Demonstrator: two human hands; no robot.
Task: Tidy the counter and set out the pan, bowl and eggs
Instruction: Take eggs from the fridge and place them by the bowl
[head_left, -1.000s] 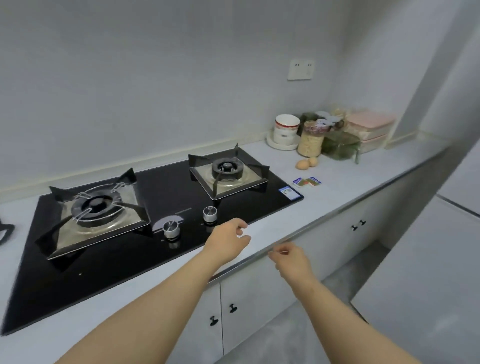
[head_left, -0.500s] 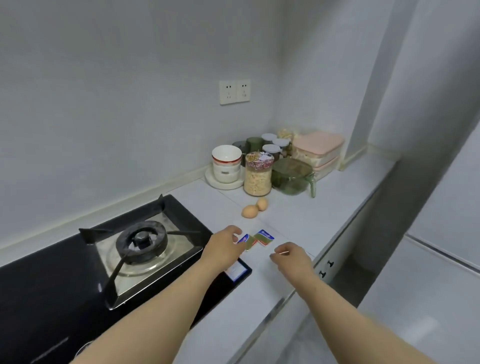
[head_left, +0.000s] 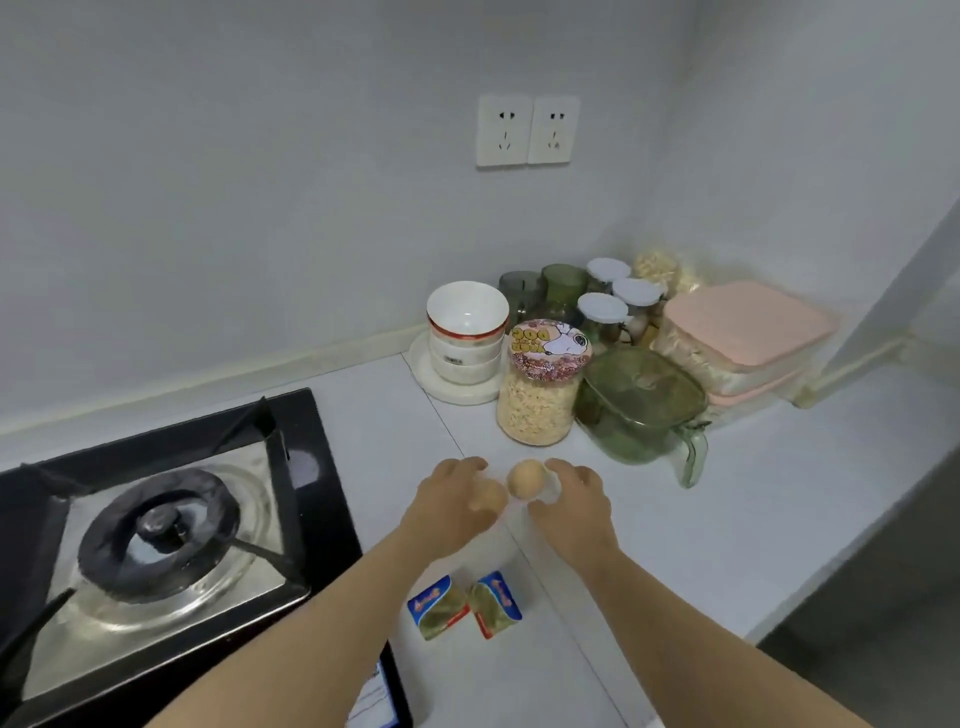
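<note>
Two brown eggs lie on the white counter (head_left: 727, 519) in front of the jars. My left hand (head_left: 447, 506) curls its fingers round the left egg (head_left: 489, 500), which it partly hides. My right hand (head_left: 574, 501) pinches the right egg (head_left: 525, 479) between thumb and fingers from its right side. A stack of white bowls with red rims (head_left: 466, 332) stands on a white plate (head_left: 441, 392) at the back wall. No pan is in view.
A black gas hob with a burner (head_left: 161, 530) fills the left. Two small foil packets (head_left: 465, 605) lie near my forearms. Behind the eggs stand an oat jar (head_left: 540, 387), a green glass lidded pot (head_left: 641, 408), small jars and pink-lidded boxes (head_left: 748, 332).
The view has swung right along the counter, away from the hob. Both hands have moved forward past the foil packets and have closed on the two eggs.
</note>
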